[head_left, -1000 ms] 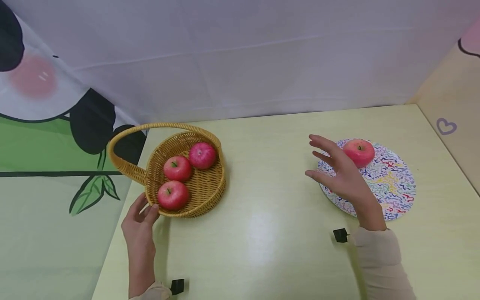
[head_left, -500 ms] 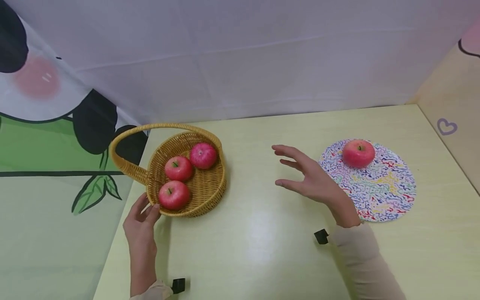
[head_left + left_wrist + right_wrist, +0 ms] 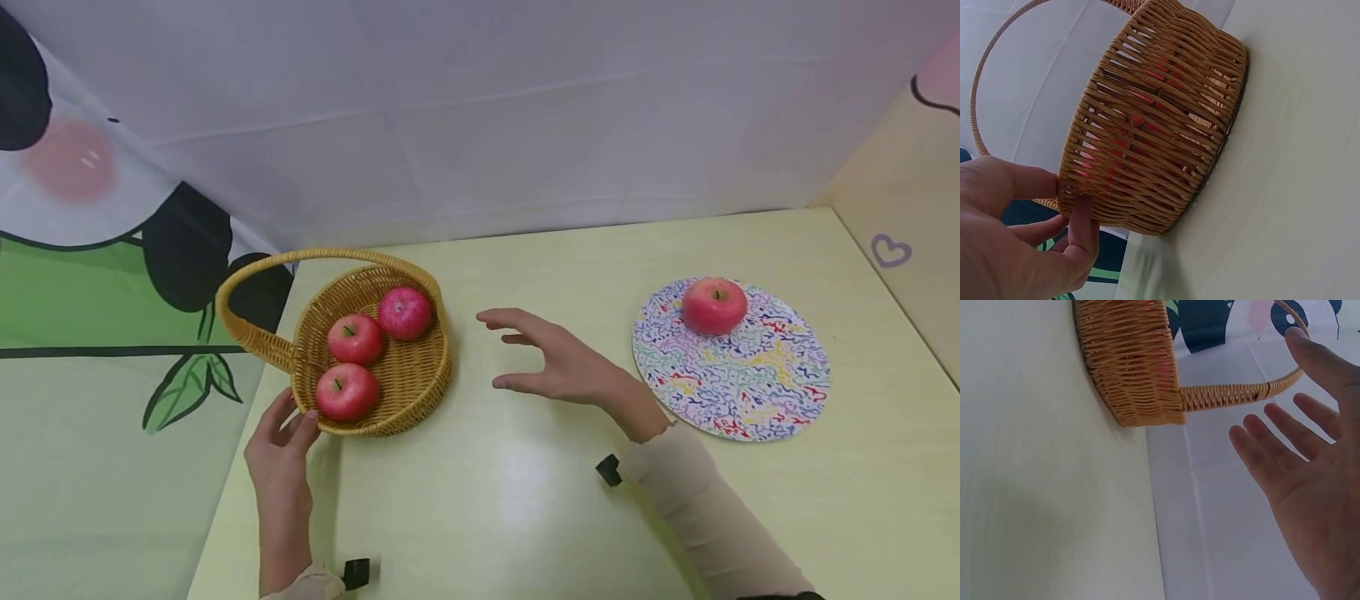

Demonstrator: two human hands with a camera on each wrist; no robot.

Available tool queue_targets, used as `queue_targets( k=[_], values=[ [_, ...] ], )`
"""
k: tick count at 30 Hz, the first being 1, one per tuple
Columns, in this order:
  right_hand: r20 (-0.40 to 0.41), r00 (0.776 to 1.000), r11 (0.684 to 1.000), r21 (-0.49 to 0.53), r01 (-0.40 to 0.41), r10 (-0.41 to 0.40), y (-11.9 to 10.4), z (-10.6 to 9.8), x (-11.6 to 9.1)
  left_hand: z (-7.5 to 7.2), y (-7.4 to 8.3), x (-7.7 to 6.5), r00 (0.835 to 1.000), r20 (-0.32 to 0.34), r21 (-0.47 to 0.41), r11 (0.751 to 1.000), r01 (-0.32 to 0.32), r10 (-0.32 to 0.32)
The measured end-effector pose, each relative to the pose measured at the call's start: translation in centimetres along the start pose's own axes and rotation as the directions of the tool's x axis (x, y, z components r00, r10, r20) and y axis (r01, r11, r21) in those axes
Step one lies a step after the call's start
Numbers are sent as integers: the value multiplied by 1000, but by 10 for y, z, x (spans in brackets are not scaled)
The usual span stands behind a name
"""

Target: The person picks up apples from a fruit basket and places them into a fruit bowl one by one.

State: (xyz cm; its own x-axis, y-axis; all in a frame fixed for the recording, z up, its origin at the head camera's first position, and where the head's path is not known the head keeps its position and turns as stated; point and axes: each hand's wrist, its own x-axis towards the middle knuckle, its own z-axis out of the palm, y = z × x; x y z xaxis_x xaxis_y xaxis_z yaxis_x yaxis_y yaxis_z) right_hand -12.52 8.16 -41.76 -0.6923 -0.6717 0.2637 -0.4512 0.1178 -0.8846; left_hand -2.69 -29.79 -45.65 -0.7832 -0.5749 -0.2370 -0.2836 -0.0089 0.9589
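Observation:
A wicker basket (image 3: pixel 411 377) with a tall arched handle stands at the left of the table. Inside it lie a front red apple (image 3: pixel 347 392), a second red apple (image 3: pixel 356 338) and a darker pink round fruit (image 3: pixel 405 313). My left hand (image 3: pixel 281 454) pinches the basket's near left rim between thumb and fingers, as the left wrist view also shows at the wicker wall (image 3: pixel 1147 125). Right of the basket my right hand (image 3: pixel 558 362) hangs over the table with fingers spread and nothing in it. Another red apple (image 3: pixel 714 306) sits on a round patterned plate (image 3: pixel 765 375).
The pale table (image 3: pixel 517 492) meets a white cloth backdrop (image 3: pixel 525 150) at the back. A side panel (image 3: pixel 900 192) with a purple heart borders the right. A small black block (image 3: pixel 608 470) shows at the right sleeve, another black block (image 3: pixel 356 573) at the left.
My right hand has moved left from over the plate to the middle of the table, nearer the basket. The left hand, basket and fruit have stayed in place.

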Motion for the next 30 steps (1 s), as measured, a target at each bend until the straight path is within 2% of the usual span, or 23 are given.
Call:
queue_targets(
  k=[8, 13, 18, 23, 27, 30],
  values=[
    [134, 990, 998, 14, -56, 53, -2, 24, 28, 1, -1, 1, 1000, -3, -18, 1000, -4, 4],
    [189, 979, 996, 25, -80, 74, -3, 41, 41, 1, -1, 1, 1000, -3, -19, 1000, 6, -6],
    [206, 974, 995, -43, -88, 95, -5, 58, 56, 1, -2, 0, 1000, -1, -13, 1000, 10, -10],
    [220, 971, 992, -106, -67, 90, -4, 76, 72, 1, -3, -2, 1000, -13, -58, 998, -14, 13],
    [242, 965, 982, -179, -59, 102, -4, 87, 87, 2, -2, -1, 999, -27, -76, 997, -29, 27],
    [268, 956, 969, -241, -50, 116, -4, 92, 97, 3, -3, 0, 1000, -23, -62, 998, -16, 15]
  ],
)
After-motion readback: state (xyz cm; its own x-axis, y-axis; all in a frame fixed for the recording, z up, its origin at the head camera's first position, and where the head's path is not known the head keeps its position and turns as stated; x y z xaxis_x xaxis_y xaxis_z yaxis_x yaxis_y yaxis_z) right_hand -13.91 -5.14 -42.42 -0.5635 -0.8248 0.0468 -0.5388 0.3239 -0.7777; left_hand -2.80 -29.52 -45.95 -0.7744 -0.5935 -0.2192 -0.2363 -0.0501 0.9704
